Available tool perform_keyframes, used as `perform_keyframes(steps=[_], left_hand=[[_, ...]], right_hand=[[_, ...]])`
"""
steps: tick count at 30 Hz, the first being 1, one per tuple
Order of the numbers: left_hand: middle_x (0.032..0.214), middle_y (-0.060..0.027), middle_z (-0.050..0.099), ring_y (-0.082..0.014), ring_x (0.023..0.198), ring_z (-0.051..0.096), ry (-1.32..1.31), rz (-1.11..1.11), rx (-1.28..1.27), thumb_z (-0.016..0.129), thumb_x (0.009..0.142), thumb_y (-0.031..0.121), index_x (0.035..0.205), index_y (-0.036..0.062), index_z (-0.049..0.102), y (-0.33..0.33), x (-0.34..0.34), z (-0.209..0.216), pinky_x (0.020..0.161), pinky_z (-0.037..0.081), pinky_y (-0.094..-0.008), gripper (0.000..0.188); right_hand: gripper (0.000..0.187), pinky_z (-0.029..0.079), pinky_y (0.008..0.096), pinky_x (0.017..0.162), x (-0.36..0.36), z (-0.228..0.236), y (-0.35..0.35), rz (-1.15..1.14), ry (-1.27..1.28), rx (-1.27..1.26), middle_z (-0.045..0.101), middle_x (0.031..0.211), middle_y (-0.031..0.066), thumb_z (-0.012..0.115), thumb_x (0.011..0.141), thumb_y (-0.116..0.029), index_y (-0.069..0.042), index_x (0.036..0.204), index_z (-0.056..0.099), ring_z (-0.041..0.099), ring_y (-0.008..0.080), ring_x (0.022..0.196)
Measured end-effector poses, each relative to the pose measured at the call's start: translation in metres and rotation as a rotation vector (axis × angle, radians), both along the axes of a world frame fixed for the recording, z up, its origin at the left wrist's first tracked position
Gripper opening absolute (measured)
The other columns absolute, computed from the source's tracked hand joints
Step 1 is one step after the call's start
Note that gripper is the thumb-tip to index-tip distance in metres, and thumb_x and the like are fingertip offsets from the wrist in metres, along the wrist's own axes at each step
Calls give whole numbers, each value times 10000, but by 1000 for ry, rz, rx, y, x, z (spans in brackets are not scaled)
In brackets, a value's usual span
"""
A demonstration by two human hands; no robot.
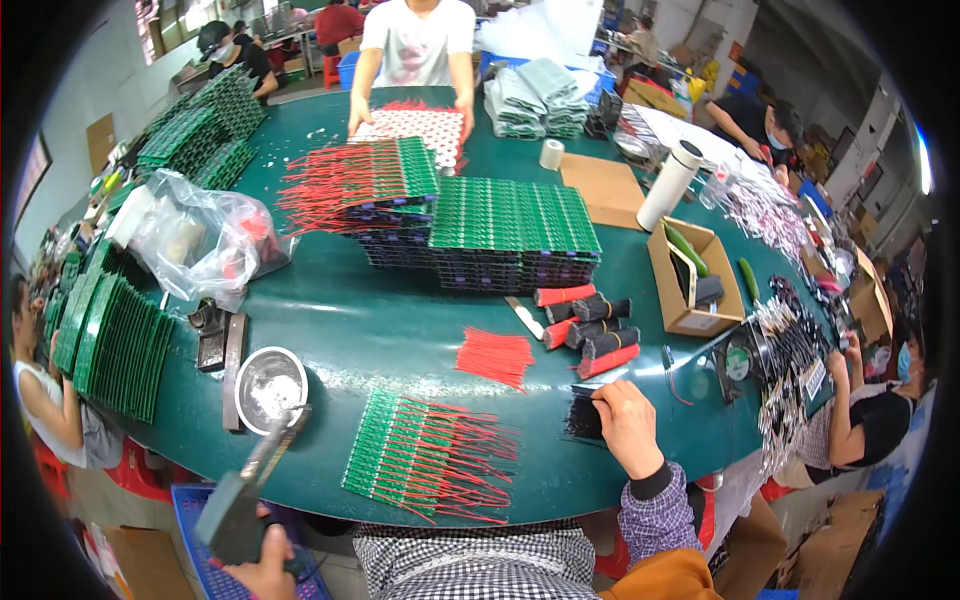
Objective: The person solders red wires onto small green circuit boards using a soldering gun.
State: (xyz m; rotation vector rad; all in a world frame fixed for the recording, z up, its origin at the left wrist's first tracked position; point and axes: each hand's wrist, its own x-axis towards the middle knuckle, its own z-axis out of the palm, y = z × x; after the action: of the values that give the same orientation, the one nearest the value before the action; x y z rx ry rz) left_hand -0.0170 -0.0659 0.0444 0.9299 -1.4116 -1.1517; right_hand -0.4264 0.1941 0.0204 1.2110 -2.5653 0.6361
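Note:
At the lower left my left hand (265, 570) is closed around the handle of a blurred dark green hand tool with a long metal nose (232, 515). Its tip is near the rim of a white bowl (270, 388) with greyish contents. My right hand (627, 418) has its fingers pinched on a bundle of short black wires (582, 414) on the table. Between my hands lies a green circuit board panel (385, 455) with rows of red wires (470, 450) sticking out to the right. Loose red wires (495, 357) lie in a pile beyond it.
Stacked green boards (515, 215) stand mid-table, with red and black wire bundles (595, 325) before them. A carton (695, 285) and white thermos (670, 185) are at right. A plastic bag (200, 235) and board stacks (115, 340) are at left. A co-worker (418, 45) handles a panel opposite.

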Motion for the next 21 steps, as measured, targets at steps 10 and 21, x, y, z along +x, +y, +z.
perform_keyframes(steps=[10, 21], left_hand=[[1024, -146, 703, -151, 586, 606, -30, -131, 279, 793, 799, -51, 1226, -62, 620, 17, -41, -19, 458, 472, -276, 461], [1022, -153, 702, -154, 589, 612, -12, -147, 323, 792, 792, -53, 1217, -69, 620, 9, -35, -27, 460, 484, -281, 459]], right_hand=[[125, 531, 470, 770, -8, 7, -2, 36, -27, -23, 621, 955, 146, 705, 920, 7, -33, 1008, 625, 647, 381, 888], [127, 552, 396, 719, -3, 60, -62, 378, 254, 447, 609, 868, 106, 704, 748, -21, -40, 864, 656, 646, 298, 847]])
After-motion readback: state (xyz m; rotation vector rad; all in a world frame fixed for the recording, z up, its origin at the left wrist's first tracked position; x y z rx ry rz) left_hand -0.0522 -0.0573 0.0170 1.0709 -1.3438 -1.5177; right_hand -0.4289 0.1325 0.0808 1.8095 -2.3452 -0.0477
